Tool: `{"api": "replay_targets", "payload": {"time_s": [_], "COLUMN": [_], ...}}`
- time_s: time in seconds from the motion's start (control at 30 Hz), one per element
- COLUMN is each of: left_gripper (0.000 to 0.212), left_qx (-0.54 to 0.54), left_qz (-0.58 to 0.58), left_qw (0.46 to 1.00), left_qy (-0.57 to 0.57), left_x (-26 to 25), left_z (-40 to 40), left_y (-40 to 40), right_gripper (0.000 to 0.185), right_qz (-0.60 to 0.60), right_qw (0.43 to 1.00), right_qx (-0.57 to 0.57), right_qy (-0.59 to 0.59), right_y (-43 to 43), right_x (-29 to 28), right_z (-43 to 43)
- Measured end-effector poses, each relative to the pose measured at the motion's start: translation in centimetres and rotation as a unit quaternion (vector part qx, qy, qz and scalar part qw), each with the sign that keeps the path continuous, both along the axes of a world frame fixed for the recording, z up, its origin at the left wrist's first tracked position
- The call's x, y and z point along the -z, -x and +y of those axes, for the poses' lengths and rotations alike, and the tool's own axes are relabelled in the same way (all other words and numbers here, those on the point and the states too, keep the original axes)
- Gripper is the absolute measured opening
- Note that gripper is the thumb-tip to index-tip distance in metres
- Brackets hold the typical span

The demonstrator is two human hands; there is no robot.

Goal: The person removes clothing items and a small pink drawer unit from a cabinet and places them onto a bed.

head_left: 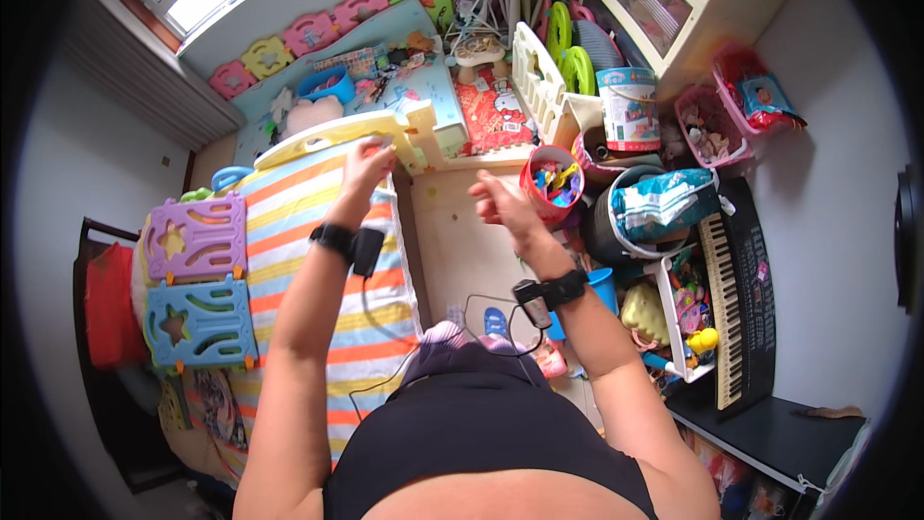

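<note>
My left hand (368, 167) is over the corner of the striped bedspread (317, 231), at a cream-yellow play-fence panel (333, 131) that stands along the bed's far end. Its fingers are bent and a little blurred, and whether they grip the panel I cannot tell. My right hand (510, 213) hangs above the floor with loosely curled fingers and nothing visible in them. Just beside it is a red bucket (530, 195) filled with small colourful toys (557, 180). Both wrists wear black straps with cabled devices.
Purple (206, 237) and blue fence panels (195, 325) lie on the bed. A play mat (426, 90) with toys is enclosed beyond it. On the right are a lidded drum (629, 112), a black bin (603, 220), a toy crate (671, 318) and an electronic keyboard (747, 289). Cables hang between my arms.
</note>
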State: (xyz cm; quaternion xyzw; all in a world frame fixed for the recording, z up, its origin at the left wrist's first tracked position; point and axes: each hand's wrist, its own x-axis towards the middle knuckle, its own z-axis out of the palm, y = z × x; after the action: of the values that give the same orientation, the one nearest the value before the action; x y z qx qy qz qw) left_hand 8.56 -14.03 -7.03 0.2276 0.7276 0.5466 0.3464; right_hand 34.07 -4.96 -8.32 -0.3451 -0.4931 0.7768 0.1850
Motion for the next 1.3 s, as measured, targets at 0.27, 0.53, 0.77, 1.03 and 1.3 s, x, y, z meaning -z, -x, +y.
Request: {"api": "replay_targets", "payload": {"time_s": [0.27,0.53,0.77,1.03,1.3], "left_gripper": [0.013,0.023,0.021,0.014,0.015], "left_qx": [0.03,0.039,0.153,0.201,0.165], "left_qz": [-0.137,-0.172,-0.199,-0.217,-0.157], "left_qw": [0.99,0.982,0.968,0.955,0.974], "left_qy": [-0.017,0.061,0.009,0.016,-0.02], "left_x": [9.9,6.9,4.7,3.9,0.2], "left_z": [-5.2,8.5,24.3,34.8,45.2], "left_y": [15.3,23.3,24.8,25.8,29.8], "right_gripper": [0.023,0.023,0.019,0.019,0.048], "right_qz": [-0.002,-0.011,-0.003,-0.065,-0.089], "right_qw": [0.966,0.896,0.864,0.807,0.675], "right_qx": [0.254,0.435,0.473,0.536,0.594], "right_qy": [0.047,-0.088,-0.171,-0.242,-0.428], "right_y": [-6.9,-9.5,-7.2,-7.9,-9.6], "right_x": [6.1,-7.7,-14.3,-17.6,-24.3], "right_z": [18.3,27.3,33.6,44.9,62.5]}}
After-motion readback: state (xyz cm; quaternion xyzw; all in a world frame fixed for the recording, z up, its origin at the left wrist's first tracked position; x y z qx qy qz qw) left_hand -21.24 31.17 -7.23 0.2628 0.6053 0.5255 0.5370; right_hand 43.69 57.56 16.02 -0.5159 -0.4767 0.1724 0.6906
